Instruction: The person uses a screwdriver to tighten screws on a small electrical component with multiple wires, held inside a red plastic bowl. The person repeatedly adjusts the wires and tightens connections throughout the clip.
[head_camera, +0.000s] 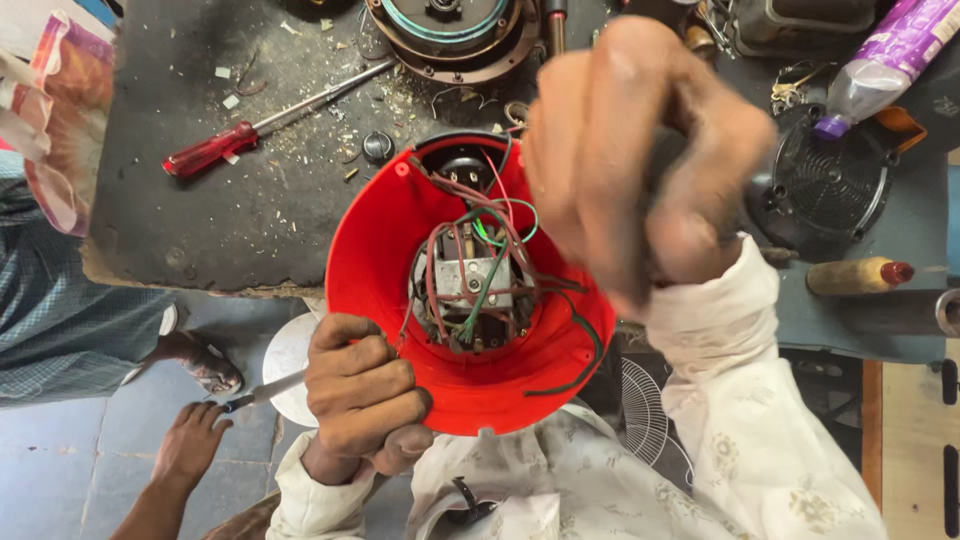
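Your left hand (362, 395) grips the rim of the red appliance housing (380, 250) with its exposed wired motor (472, 290); your blurred right hand (640, 160) clenches a dark handle.

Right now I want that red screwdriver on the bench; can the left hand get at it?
Probably not: the left hand is gripping the red housing's rim, though the screwdriver lies uncovered on the bench beyond.

Glossy smooth red plastic housing (400, 260), plastic-sheathed wires (480, 270) over dull metal motor core (470, 285), translucent red plastic-handled screwdriver (210, 150) with bright steel shaft, rough matt dark benchtop (200, 230) with debris.
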